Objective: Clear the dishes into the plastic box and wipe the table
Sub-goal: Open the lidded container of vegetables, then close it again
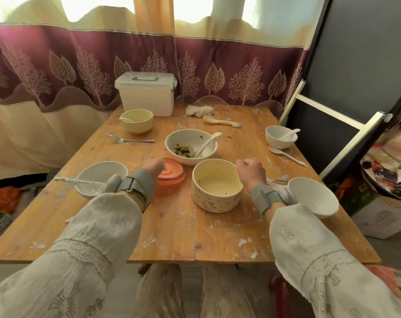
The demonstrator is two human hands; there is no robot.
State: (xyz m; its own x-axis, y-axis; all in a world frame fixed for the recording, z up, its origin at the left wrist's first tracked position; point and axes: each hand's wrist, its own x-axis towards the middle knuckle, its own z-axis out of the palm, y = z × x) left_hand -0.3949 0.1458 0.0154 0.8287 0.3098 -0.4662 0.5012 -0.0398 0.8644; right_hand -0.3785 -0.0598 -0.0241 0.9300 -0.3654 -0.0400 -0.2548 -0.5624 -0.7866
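A white plastic box (146, 94) with its lid on stands at the table's far left. Several dirty dishes lie on the wooden table (172, 230): a patterned cream bowl (216, 185) in the middle, a white bowl with green scraps and a spoon (190, 145), a pink lid (172, 173), white bowls at near left (98, 174), near right (313, 196) and far right (280, 136), and a cream bowl (137, 120). A white cloth (199, 110) lies at the back. My left hand (152, 166) hovers curled over the pink lid. My right hand (251, 172) is fisted beside the patterned bowl, holding nothing.
A fork (130, 140) and loose white spoons (221, 121) (286, 154) lie on the table, which is dusted with white crumbs. A curtain hangs behind, a white frame (332, 115) leans at the right, and a cardboard box (383, 216) sits on the floor.
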